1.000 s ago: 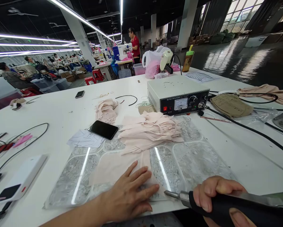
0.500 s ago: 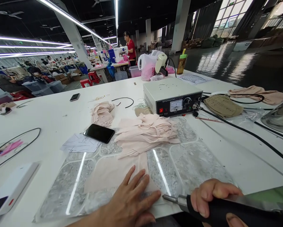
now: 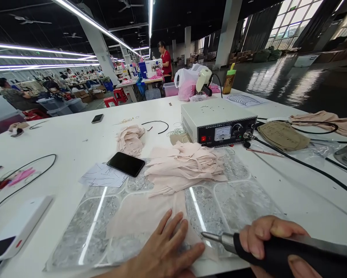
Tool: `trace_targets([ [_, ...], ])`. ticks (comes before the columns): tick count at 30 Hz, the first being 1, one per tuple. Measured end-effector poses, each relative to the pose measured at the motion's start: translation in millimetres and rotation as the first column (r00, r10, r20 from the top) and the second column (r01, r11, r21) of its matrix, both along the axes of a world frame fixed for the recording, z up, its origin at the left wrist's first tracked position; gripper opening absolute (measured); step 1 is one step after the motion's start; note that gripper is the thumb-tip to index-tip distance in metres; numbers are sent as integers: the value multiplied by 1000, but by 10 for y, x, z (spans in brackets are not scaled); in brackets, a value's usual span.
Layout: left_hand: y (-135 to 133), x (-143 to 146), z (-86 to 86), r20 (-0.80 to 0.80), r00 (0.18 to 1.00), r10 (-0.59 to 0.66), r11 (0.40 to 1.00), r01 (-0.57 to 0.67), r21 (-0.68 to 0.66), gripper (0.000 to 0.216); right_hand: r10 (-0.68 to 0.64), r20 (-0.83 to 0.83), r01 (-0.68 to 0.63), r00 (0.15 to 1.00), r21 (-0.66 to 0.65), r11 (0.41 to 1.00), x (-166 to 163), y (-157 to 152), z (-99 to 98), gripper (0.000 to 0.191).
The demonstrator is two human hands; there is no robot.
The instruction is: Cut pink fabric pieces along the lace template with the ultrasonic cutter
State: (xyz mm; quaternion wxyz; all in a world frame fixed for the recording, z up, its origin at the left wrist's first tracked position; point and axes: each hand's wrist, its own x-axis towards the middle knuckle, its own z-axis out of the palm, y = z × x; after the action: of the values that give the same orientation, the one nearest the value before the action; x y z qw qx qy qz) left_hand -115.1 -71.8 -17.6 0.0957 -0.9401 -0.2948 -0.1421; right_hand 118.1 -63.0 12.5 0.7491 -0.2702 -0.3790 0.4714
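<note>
My left hand point(image 3: 161, 253) lies flat, fingers spread, on a pale pink fabric piece point(image 3: 138, 214) that rests on a clear scratched plate point(image 3: 239, 200) at the table's near edge. My right hand point(image 3: 273, 241) grips a black-handled tool point(image 3: 289, 256) whose metal tip point(image 3: 212, 236) points left, just beside my left fingertips above the fabric's right edge. A stack of the same pink fabric pieces point(image 3: 187, 164) lies behind on the plate. A black cable point(image 3: 300, 164) runs to the white control box point(image 3: 218, 121).
A black phone point(image 3: 126, 163) lies on papers point(image 3: 102, 175) left of the stack. A smaller fabric pile point(image 3: 130, 139), tan pieces point(image 3: 283, 135), a bottle point(image 3: 229, 79) and a white device point(image 3: 19, 226) sit on the white table. A person in red point(image 3: 165, 60) works far behind.
My view shifted slightly. My left hand slid a little right along the fabric, and the tool tip stays close beside its fingertips.
</note>
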Motion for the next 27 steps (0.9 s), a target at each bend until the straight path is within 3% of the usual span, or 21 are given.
trace_targets([
  [4,9,1,-6,-6,1000,-9,1000,9,1,60,27,-33,-27,999,10,1000,-243,216,95,10],
  [10,33,-1,19,-31,999,-29,1000,29,-5,65,38,42,-41,998,80,996,-486,480,-49,9],
  [18,38,3,61,-39,999,-37,997,34,-63,61,46,71,-50,996,60,997,-508,464,-72,9],
  [27,54,-20,16,0,999,-54,998,53,-31,55,18,57,-21,998,52,998,-509,499,-83,9],
])
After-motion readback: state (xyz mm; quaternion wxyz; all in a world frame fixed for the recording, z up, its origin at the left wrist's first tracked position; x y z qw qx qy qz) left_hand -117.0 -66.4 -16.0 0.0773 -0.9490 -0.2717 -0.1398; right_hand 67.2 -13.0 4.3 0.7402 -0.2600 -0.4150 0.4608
